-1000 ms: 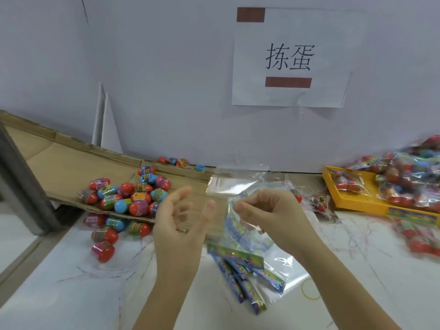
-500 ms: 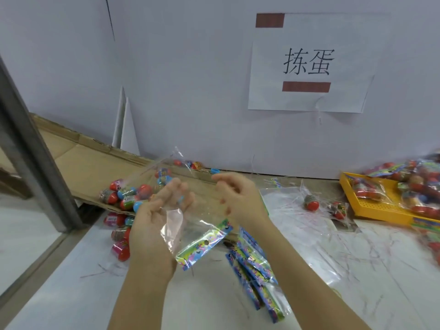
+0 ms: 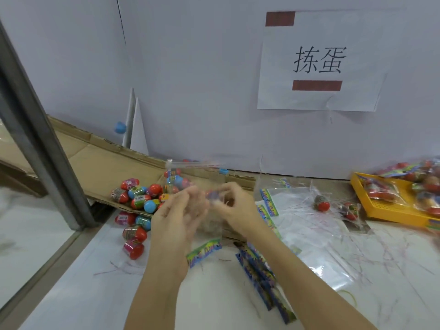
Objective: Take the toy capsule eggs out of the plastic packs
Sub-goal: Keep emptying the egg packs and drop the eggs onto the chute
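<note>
**Empty-looking pack between both hands above the egg pile**

The clear plastic pack (image 3: 197, 186) is held up just in front of the cardboard sheet (image 3: 100, 163), its printed header strip (image 3: 204, 251) hanging at the bottom. Both hands are close together on the film: the left hand (image 3: 181, 210) cups it from one side with fingers loosely spread, the right hand (image 3: 234, 203) pinches it from the other. Motion blur hides whether either grip is firm. Something reddish shows through the film between the fingertips; whether it is an egg inside the pack or one behind it cannot be told.

The loose capsule eggs (image 3: 140, 198) lie on the near edge of the cardboard sheet and spill off it onto the desk (image 3: 83, 294). Right of the cardboard sheet lie emptied packs (image 3: 297, 201), with a stray egg (image 3: 322, 203) among them, and further right a yellow tray (image 3: 385, 208) of unopened packs. A pile of header strips (image 3: 264, 277) lies nearer the person.

Risks from here, as a judgement: the film is slippery and limp, so a light pinch could let the pack drop onto the pile and scatter round eggs, which roll easily off the cardboard edge toward the desk's left side. If an egg does remain inside, tipping the pack carelessly could send it bouncing away.
</note>
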